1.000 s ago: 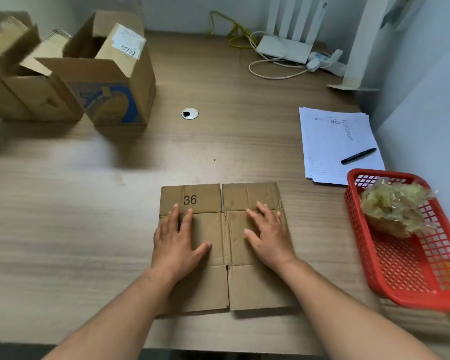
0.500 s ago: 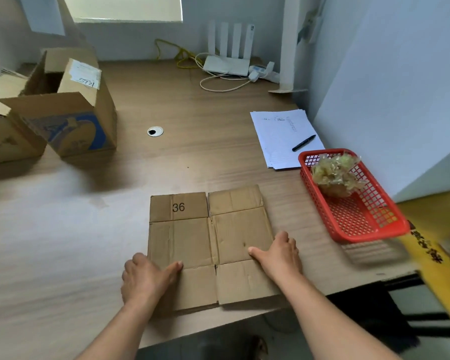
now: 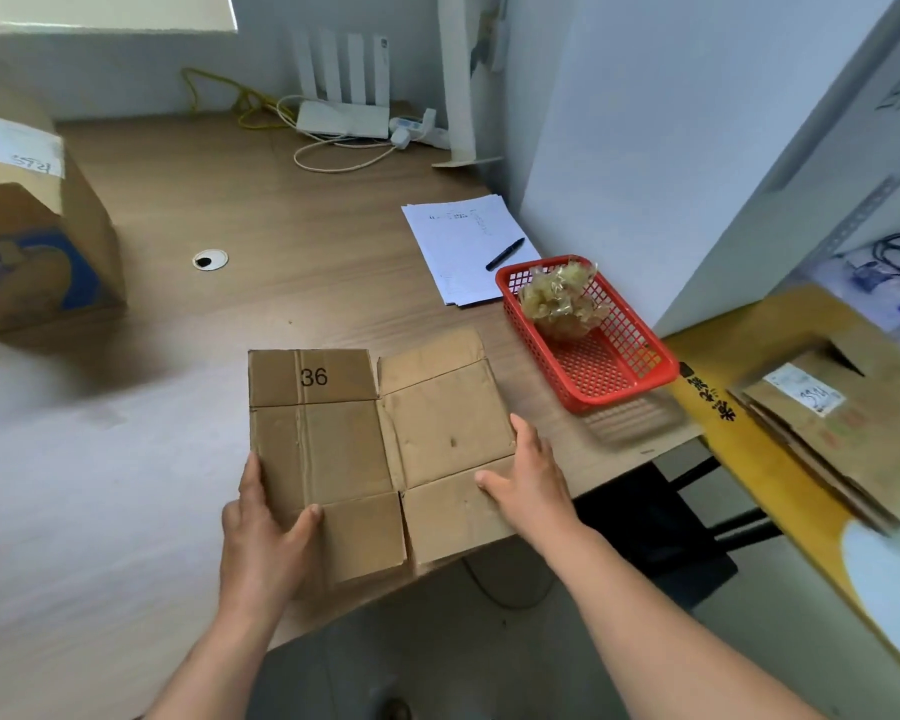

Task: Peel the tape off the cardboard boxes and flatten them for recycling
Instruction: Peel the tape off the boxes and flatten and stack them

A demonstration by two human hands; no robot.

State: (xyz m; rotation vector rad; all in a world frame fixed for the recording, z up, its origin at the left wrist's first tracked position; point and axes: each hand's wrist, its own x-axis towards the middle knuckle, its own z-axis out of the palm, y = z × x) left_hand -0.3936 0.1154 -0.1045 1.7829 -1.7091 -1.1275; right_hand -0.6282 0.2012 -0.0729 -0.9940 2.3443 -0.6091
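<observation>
Flat box [image 3: 365, 439] sits at near edge of desk [image 3: 292, 226]. L hand [image 3: 266, 527] grips its left side, thumb on top; R hand [image 3: 531, 480] grips right side likewise. Est. light, stiff in panels, floppy at creases: hold both sides.

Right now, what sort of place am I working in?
Probably an office or home-office desk: a wifi router at the back, printed sheets with a pen, and a cable hole in the wooden desktop. The flattened box suggests it doubles as a packing spot.
</observation>
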